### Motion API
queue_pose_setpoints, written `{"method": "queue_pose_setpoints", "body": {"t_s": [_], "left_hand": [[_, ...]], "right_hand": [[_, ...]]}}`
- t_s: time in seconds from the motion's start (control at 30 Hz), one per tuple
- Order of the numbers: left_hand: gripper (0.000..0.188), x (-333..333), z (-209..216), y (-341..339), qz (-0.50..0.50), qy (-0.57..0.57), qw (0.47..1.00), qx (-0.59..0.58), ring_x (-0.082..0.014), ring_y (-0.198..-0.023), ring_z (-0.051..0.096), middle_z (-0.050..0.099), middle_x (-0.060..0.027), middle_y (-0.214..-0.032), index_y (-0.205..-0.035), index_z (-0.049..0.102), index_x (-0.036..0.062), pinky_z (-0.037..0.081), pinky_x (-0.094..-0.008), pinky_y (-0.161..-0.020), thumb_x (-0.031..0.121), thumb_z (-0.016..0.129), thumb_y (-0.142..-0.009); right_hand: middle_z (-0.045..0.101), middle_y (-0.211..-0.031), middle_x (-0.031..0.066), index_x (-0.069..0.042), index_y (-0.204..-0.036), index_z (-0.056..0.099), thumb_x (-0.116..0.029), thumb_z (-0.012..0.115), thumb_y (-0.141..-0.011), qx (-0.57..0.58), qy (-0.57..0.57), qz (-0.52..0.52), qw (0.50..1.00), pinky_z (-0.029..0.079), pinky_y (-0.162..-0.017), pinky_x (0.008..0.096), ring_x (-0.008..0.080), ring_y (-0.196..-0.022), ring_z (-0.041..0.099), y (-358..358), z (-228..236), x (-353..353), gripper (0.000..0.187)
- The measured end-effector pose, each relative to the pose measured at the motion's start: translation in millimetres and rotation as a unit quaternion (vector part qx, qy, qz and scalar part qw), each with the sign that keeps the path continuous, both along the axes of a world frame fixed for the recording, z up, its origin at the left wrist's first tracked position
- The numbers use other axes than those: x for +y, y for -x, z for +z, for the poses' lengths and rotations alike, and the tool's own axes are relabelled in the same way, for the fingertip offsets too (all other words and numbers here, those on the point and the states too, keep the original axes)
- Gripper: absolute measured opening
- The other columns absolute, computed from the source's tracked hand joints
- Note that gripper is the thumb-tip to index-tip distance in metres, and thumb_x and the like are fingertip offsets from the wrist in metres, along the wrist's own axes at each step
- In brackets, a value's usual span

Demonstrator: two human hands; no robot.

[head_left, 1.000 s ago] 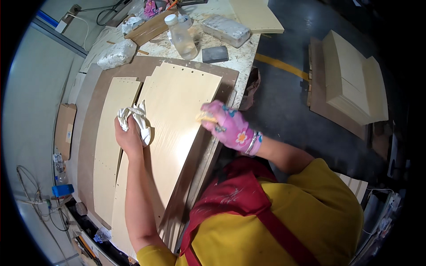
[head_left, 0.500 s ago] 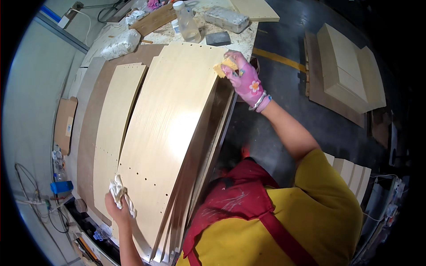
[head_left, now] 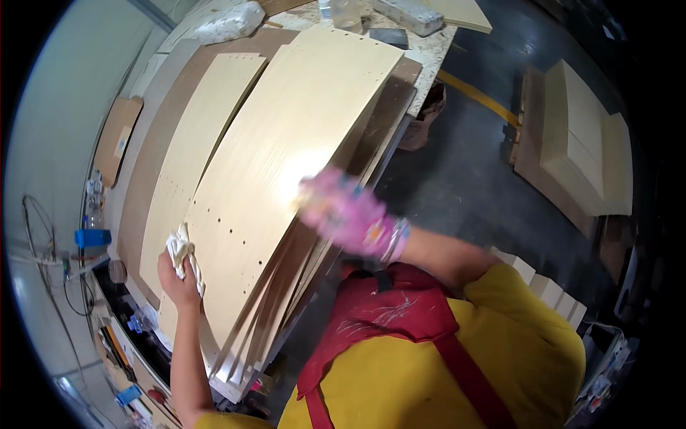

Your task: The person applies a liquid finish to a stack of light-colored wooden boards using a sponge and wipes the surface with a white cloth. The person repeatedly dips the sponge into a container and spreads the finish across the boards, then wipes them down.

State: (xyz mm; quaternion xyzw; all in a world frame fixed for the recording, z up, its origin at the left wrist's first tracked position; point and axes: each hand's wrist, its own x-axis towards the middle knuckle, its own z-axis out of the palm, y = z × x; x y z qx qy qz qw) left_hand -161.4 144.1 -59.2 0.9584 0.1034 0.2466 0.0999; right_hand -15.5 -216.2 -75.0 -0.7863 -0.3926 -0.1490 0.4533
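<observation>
Left hand (head_left: 177, 283) tight around white cloth (head_left: 181, 247); gloved right hand (head_left: 346, 213) around blurred sponge (head_left: 304, 195).

Glare whitens the panel (head_left: 275, 168), right grip (head_left: 346, 214) blurred.

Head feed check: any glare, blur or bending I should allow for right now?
Head view: glare whitens part of the large pale panel; the gloved right hand is badly blurred; the bare left hand looks sharper; straight edges bow, and the corners go black.
</observation>
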Motion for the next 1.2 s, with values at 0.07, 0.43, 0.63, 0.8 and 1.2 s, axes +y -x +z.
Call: {"method": "queue_pose_setpoints", "body": {"t_s": [0.07, 0.43, 0.63, 0.8, 1.2], "left_hand": [[0.028, -4.8, 2.7, -2.7, -0.002, 0.0, 1.0, -0.011, -0.0355, -0.088, 0.056, 0.057, -0.0163, -0.093, -0.11, 0.057, 0.0007, 0.044, -0.0411, -0.079, 0.005, 0.06, -0.082], [0.03, 3.5, -1.4, 1.2, -0.022, 0.012, 0.999, -0.032, -0.0343, -0.092, 0.057, 0.06, -0.0146, -0.096, -0.11, 0.058, 0.0025, 0.045, -0.0407, -0.081, 0.008, 0.063, -0.08], [0.035, 17.0, -1.7, 13.0, -0.017, 0.191, 0.98, -0.062, -0.0278, -0.094, 0.062, 0.065, -0.0136, -0.103, -0.116, 0.059, 0.0021, 0.047, -0.0349, -0.084, 0.013, 0.064, -0.083], [0.039, 83.6, 40.1, 89.4, -0.075, 0.076, 0.994, -0.004, -0.0216, -0.09, 0.064, 0.067, -0.0132, -0.099, -0.119, 0.058, 0.003, 0.048, -0.0311, -0.08, 0.015, 0.066, -0.083], [0.034, 174.9, 25.4, 185.8, -0.018, 0.104, 0.983, 0.15, -0.0293, -0.092, 0.063, 0.065, -0.0154, -0.099, -0.11, 0.06, 0.0049, 0.047, -0.0358, -0.081, 0.024, 0.068, -0.083]], "right_hand": [[0.06, -0.112, 0.0154, -0.009, -0.114, 0.061, -0.016, 0.06, -0.087, -0.001, -0.057, -0.059, 0.997, 0.052, -0.08, 0.0366, 0.0257, -0.099, 0.062, -42.3, 10.2, -29.8, 0.028], [0.059, -0.103, 0.0144, -0.004, -0.114, 0.053, -0.016, 0.063, -0.084, 0.039, -0.006, -0.062, 0.997, 0.052, -0.074, 0.0385, 0.0296, -0.084, 0.063, 41.9, -3.2, 30.3, 0.033], [0.056, -0.101, 0.0141, -0.007, -0.115, 0.053, -0.015, 0.064, -0.084, 0.052, -0.046, 0.1, 0.993, 0.052, -0.067, 0.0385, 0.027, -0.078, 0.061, 168.5, -7.1, 121.9, 0.034], [0.057, -0.108, 0.0145, -0.007, -0.099, 0.065, -0.025, 0.051, -0.094, 0.04, -0.02, -0.024, 0.999, 0.051, -0.083, 0.0385, 0.0274, -0.099, 0.058, 184.5, 21.1, 115.7, 0.023], [0.054, -0.114, 0.0162, -0.004, -0.114, 0.053, -0.026, 0.054, -0.092, 0.114, 0.011, -0.042, 0.993, 0.053, -0.074, 0.0388, 0.0314, -0.087, 0.064, 262.1, 17.5, 172.9, 0.031]]}}
